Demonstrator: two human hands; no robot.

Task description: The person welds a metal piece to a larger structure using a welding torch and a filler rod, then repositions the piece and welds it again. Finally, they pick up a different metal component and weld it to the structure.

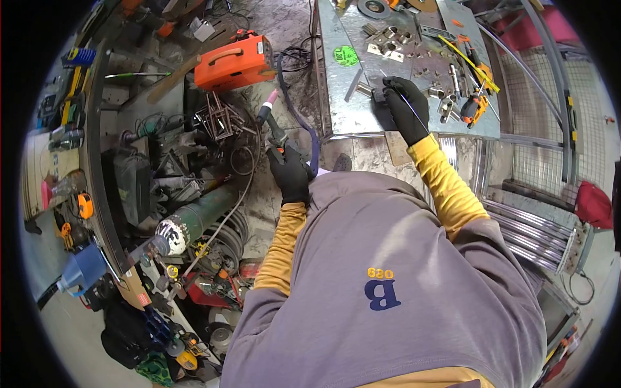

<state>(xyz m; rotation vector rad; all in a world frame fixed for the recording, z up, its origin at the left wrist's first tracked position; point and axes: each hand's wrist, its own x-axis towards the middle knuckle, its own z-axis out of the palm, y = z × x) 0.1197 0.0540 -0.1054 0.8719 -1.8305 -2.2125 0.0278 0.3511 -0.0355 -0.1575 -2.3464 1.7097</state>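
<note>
My left hand [290, 174], in a black glove, is closed around the handle of a TIG welding torch [276, 132] beside the table's left edge. The torch's pink nozzle points up and away from me. My right hand [407, 110], also black-gloved, is over the near part of the metal table [349, 119], with a thin metal rod [406, 101] slanting through its fingers. By its fingertips lies a short metal tube piece [364, 88], and a small dark block there is partly hidden.
Metal fittings [391, 42], pliers [475, 110] and grinding discs [374, 8] lie on the table. An orange welding machine [234, 63] stands on the floor to the left, near a green gas cylinder [210, 213]. The torch cable [304, 123] runs beside the table. Metal tubes [527, 233] are stacked at right.
</note>
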